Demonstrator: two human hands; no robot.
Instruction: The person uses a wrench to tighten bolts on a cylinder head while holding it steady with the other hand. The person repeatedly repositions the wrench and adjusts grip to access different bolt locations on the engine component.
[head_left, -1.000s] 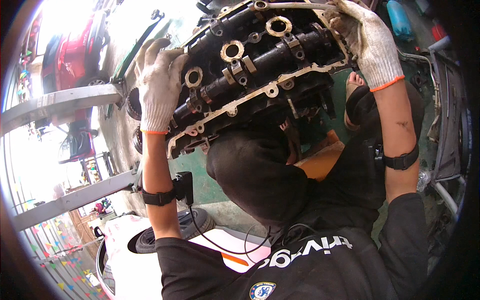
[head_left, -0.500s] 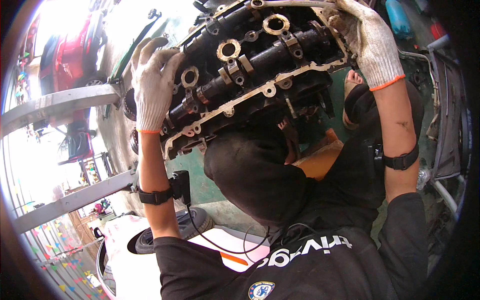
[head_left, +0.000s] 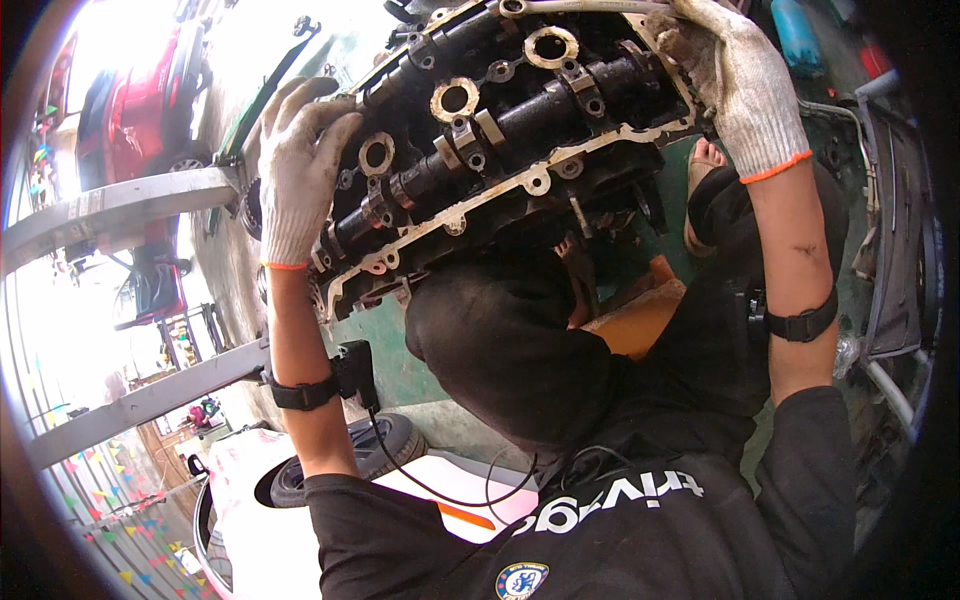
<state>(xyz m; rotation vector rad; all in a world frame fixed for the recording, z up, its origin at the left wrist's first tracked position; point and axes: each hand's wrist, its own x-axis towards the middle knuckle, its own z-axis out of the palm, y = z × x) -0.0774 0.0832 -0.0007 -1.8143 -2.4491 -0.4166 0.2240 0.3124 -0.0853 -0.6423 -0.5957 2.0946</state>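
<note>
A dark, oily engine cylinder head (head_left: 540,190) with camshafts and pale round ports lies tilted before me at the top. My left hand (head_left: 298,170), in a dirty white knit glove, is closed round its left end, thumb and fingers curved at the edge. My right hand (head_left: 745,95), gloved alike, is at the far right corner, fingers wrapped on the end of a wrench (head_left: 590,7). The wrench's ring end sits over the far edge of the cylinder head. Part of the right fingers is cut off by the picture's top.
My knees and an orange-brown seat (head_left: 640,315) are below the cylinder head. Grey metal beams (head_left: 130,205) reach in from the left, with a red car (head_left: 150,100) beyond. A tyre (head_left: 385,445) lies lower left. A blue bottle (head_left: 796,38) and a metal frame (head_left: 890,230) stand right.
My left hand has shifted slightly left and its thumb has moved a little along the cylinder head's end. The right hand and wrench stay almost still.
</note>
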